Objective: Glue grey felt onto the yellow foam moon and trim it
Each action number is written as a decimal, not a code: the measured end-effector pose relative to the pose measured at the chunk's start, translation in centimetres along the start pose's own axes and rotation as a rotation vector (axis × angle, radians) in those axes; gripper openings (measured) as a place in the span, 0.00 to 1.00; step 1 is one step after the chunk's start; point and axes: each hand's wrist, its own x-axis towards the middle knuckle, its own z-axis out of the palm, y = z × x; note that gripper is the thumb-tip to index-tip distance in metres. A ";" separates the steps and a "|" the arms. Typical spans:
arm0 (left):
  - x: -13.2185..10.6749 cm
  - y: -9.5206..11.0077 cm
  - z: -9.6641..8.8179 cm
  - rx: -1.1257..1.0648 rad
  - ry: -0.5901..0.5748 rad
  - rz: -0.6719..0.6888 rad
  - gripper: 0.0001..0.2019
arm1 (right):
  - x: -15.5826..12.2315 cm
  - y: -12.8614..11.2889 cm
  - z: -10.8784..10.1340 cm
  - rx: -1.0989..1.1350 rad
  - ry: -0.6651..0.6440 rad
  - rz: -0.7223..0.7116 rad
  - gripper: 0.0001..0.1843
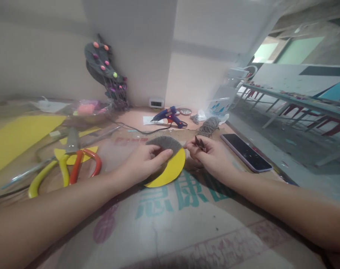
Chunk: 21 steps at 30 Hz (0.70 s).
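Craft workshop: glue gun [170,116], scissors [74,164], yellow foam sheets [15,140] on cardboard-covered table [187,224]; worktables [299,101] behind.

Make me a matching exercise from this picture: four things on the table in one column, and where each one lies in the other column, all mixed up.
Column one
1. glue gun
2. phone
3. scissors
4. yellow disc

Column two
A. in the grip of the left hand
B. just right of the right hand, which pinches a small dark piece
C. farthest back, beyond both hands
D. off to the left of the left hand

Pairs: 1-C, 2-B, 3-D, 4-A
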 end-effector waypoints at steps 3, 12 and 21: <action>-0.1 0.3 -0.2 0.053 -0.035 0.003 0.22 | 0.0 -0.1 0.2 -0.026 -0.012 -0.010 0.12; 0.1 0.7 -0.9 -0.017 0.078 0.196 0.16 | -0.3 -0.4 -1.6 -0.626 0.072 -0.545 0.02; 0.5 0.0 -0.8 -0.151 -0.069 0.196 0.20 | -0.2 0.3 -2.8 -1.217 -0.203 -0.988 0.10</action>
